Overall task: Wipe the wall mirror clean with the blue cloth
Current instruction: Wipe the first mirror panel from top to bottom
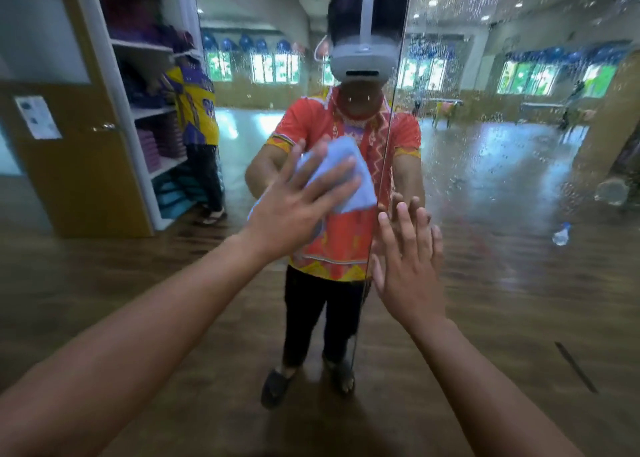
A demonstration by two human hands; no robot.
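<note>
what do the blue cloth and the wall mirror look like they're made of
Blue cloth: soft matte fabric, possibly microfibre; it folds and bunches under the left hand. Wall mirror: glossy glass, clearly reflective, with droplets beading on its right panel.

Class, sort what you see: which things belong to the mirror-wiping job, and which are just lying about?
Part of the job: blue cloth, wall mirror, droplets on it, left hand pressing the cloth, right hand flat on the glass.
Just lying about: shelf of stacked items, wooden door, plastic bottle in the reflection.
</note>
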